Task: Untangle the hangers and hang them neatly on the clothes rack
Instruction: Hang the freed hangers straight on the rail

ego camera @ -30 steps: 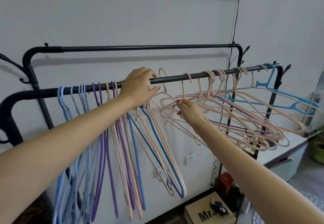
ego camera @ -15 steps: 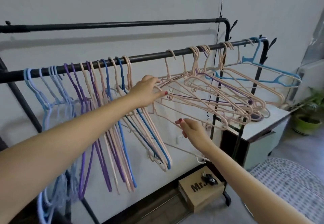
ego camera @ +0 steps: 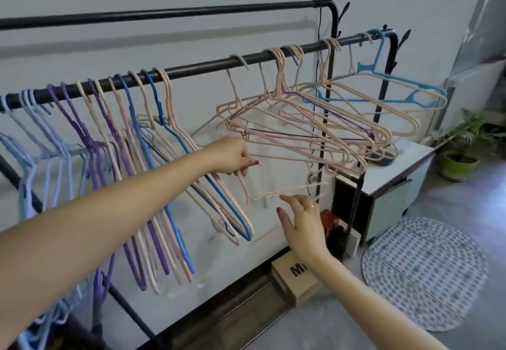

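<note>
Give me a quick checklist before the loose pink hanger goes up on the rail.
1. Left hand grip on the pink hanger: ok, fingers curled round it.
2. Right hand steadying it: not ok, open, just below its arm.
3. Hanger free of the tangled pink bunch: cannot tell, blurred.
4. Bare stretch of the front rail for its hook: ok.
5. Sorted hangers hanging straight: ok.

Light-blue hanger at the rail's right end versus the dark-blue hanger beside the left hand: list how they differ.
The light-blue hanger is pale, thick and tilted toward level, caught among pink ones; the dark-blue hanger is deeper in colour, thinner and hangs straight down in the tidy row. Both hook over the front rail.
</note>
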